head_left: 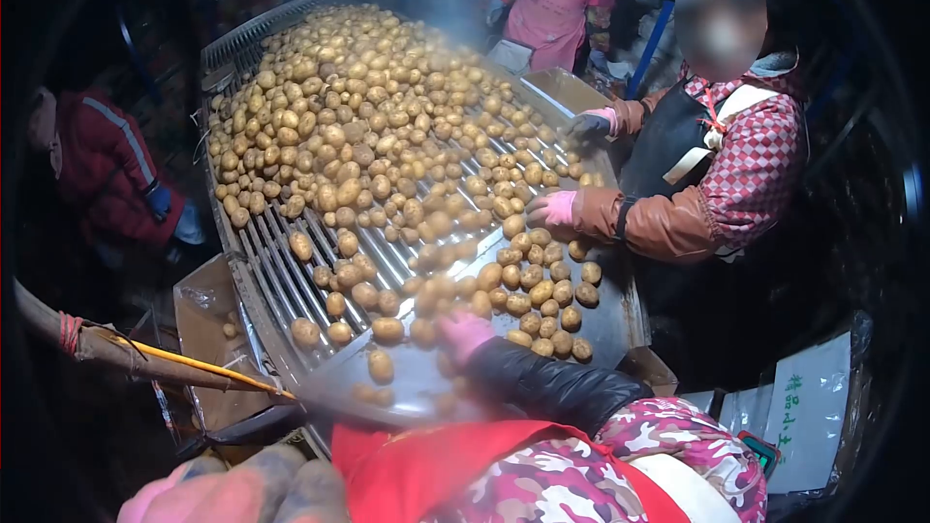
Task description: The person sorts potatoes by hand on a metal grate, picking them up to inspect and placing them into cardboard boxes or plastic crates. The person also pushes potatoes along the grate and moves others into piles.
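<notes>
My right hand, in a pink glove with a black sleeve, is among the potatoes at the near end of the metal sorting table. Motion smears its fingers and the potatoes beside them, so its grip is unclear. What appears to be my left hand is a large pink and grey gloved shape, cut off by the bottom left edge. It is blurred, and whether it holds anything cannot be made out. A big heap of potatoes covers the far part of the rollers.
Across the table at right, a co-worker has both gloved hands at the potatoes. Another person in pink stands behind; one in dark red is at left. Cardboard boxes flank the table. A wooden pole crosses the lower left.
</notes>
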`<state>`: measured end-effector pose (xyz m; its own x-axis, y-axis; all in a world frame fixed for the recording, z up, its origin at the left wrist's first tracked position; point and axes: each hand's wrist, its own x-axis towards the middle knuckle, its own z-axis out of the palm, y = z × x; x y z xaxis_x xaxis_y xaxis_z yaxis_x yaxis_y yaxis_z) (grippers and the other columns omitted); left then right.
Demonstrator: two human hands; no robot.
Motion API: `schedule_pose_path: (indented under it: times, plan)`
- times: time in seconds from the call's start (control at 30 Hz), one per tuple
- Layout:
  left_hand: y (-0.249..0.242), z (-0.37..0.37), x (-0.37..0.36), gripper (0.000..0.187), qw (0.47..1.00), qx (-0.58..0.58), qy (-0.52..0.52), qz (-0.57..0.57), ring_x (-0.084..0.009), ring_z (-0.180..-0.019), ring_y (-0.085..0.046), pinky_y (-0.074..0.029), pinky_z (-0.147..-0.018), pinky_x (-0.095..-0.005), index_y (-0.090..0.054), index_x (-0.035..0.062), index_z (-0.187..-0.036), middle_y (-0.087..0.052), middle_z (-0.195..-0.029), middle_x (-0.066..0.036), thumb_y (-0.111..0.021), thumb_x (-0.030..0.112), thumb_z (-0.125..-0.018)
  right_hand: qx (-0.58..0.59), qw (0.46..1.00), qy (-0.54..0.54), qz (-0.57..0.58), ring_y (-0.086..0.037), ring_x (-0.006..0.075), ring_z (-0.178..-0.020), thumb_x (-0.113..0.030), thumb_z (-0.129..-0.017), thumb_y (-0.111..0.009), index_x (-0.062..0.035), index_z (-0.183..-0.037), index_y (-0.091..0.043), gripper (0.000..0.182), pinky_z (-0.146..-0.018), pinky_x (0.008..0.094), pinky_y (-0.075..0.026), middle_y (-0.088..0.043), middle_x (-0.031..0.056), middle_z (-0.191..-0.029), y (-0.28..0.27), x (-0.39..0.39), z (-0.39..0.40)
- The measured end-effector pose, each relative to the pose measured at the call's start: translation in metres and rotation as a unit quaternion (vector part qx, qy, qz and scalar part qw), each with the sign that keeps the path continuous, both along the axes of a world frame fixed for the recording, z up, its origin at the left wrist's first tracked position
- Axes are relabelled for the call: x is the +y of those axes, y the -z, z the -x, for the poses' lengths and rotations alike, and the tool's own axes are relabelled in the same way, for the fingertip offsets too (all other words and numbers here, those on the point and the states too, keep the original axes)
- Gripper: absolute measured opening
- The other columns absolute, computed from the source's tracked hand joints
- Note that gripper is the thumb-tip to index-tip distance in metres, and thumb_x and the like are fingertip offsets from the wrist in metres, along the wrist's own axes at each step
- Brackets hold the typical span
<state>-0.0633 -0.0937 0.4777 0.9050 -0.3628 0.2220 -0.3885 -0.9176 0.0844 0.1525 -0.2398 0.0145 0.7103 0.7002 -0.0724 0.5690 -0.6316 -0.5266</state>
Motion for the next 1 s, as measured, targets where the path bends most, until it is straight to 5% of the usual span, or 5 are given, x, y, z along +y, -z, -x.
schedule_pose_path:
  times: [0.3, 0.53, 0.7, 0.87, 1.0]
  plan:
    - [0.054, 0.042, 0.069, 0.036, 0.989, 0.011, -0.101, 0.111, -0.0348, -0.087, -0.073, -0.060, -0.077, -0.0413, -0.070, -0.0041, -0.116, -0.074, -0.101, -0.019, -0.073, 0.015, -0.086, -0.041, 0.997, -0.056, 0.036, -0.061, 0.0454, -0.108, -0.012, -0.083, -0.061, -0.0042, -0.111, -0.064, 0.029, -0.092, 0.0537, -0.051, -0.066, 0.0239, -0.107, 0.014, 0.000, -0.009]
    - [0.150, 0.154, 0.219, 0.046, 0.833, -0.140, -0.506, 0.173, -0.0308, -0.108, -0.071, -0.054, -0.096, -0.0386, -0.061, 0.0064, -0.139, -0.072, -0.111, -0.020, -0.072, 0.018, -0.096, -0.073, 0.994, -0.030, -0.073, -0.054, 0.0474, -0.127, -0.018, -0.087, -0.073, -0.0060, -0.136, -0.059, 0.052, -0.107, 0.0516, -0.046, -0.053, 0.0275, -0.137, 0.053, 0.000, -0.015]
    - [0.140, 0.226, 0.266, 0.078, 0.552, -0.228, -0.784, 0.168, -0.0402, -0.100, -0.072, -0.055, -0.091, -0.0456, -0.038, 0.0132, -0.159, -0.076, -0.106, -0.020, -0.068, 0.046, -0.095, -0.067, 0.995, -0.020, -0.065, -0.052, 0.0474, -0.128, -0.015, -0.087, -0.073, -0.0069, -0.138, -0.057, 0.054, -0.107, 0.0506, -0.046, -0.051, 0.0275, -0.138, 0.047, 0.000, -0.011]
    - [0.161, 0.288, 0.303, 0.076, 0.525, -0.313, -0.781, 0.126, -0.0366, -0.097, -0.073, -0.056, -0.090, -0.0451, -0.041, 0.0118, -0.157, -0.075, -0.109, -0.022, -0.068, 0.050, -0.097, -0.097, 0.992, -0.034, -0.079, -0.051, 0.0474, -0.129, -0.015, -0.088, -0.073, -0.0064, -0.140, -0.055, 0.056, -0.108, 0.0521, -0.045, -0.050, 0.0282, -0.139, 0.064, -0.002, -0.016]
    - [0.225, 0.257, 0.299, 0.041, 0.675, -0.239, -0.664, 0.218, -0.0384, -0.095, -0.071, -0.055, -0.084, -0.0447, -0.063, 0.0073, -0.122, -0.074, -0.102, -0.021, -0.065, 0.038, -0.095, -0.111, 0.989, -0.039, -0.094, -0.050, 0.0475, -0.130, -0.015, -0.088, -0.073, -0.0059, -0.140, -0.055, 0.056, -0.109, 0.0527, -0.044, -0.050, 0.0283, -0.138, 0.063, -0.003, -0.014]
